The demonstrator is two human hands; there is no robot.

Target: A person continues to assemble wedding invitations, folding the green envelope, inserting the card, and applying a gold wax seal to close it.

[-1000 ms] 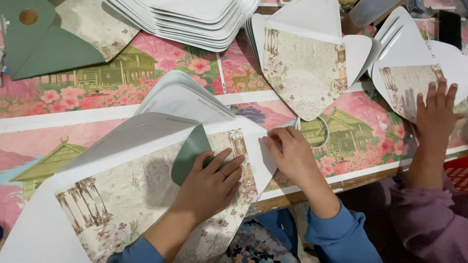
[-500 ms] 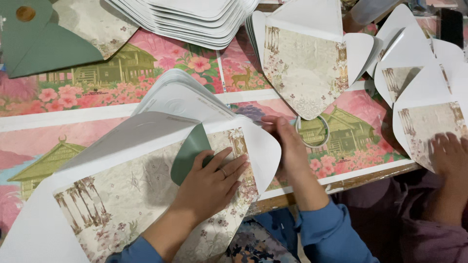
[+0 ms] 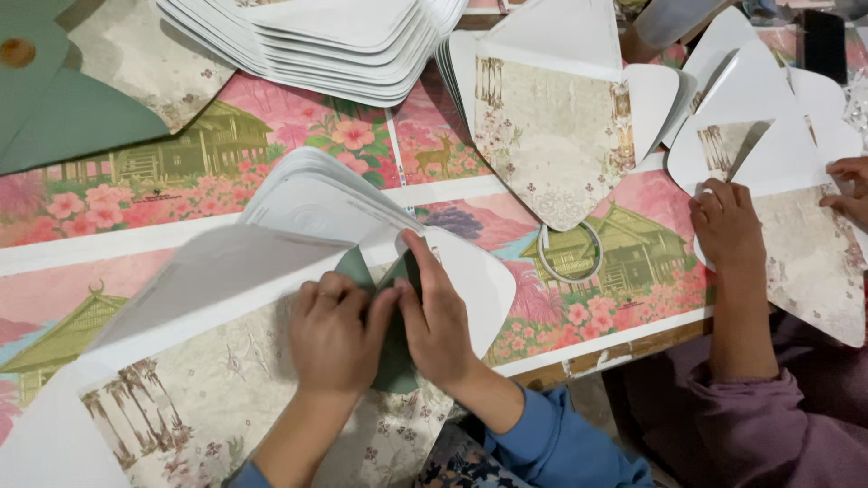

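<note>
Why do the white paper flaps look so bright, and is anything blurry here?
Head view: soft overhead light washes out the stacked white flaps; both hands, left hand and right hand, are sharp, casting faint shadows on the green card; the far corners look slightly soft.
</note>
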